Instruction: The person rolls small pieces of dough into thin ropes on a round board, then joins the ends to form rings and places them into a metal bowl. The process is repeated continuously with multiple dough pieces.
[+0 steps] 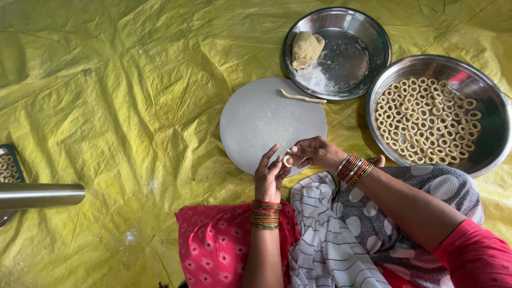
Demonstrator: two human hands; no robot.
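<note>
You sit on a crumpled yellow plastic sheet (106,80) that covers the whole floor in view, your lap draped in pink, striped and dotted cloth. At far right stands a wide steel bowl (488,114) filled with small dough rings (426,120) lying in a loose layer. Just beside it, toward the top, a second steel bowl (368,37) holds a lump of dough (306,49) and a dusting of flour. In front of your knees lies a round grey rolling board (256,120), floured in the middle, with a thin rolled dough strip (303,97) resting at its upper right edge. A steel cylinder (40,195) pokes in from the left edge, near a tray corner carrying more rings. Your left hand (270,176) and right hand (316,152), both wrists stacked with red and gold bangles, meet over the board's near edge. Between their fingertips you pinch a single small dough ring (287,160), both hands grasping it.
</note>
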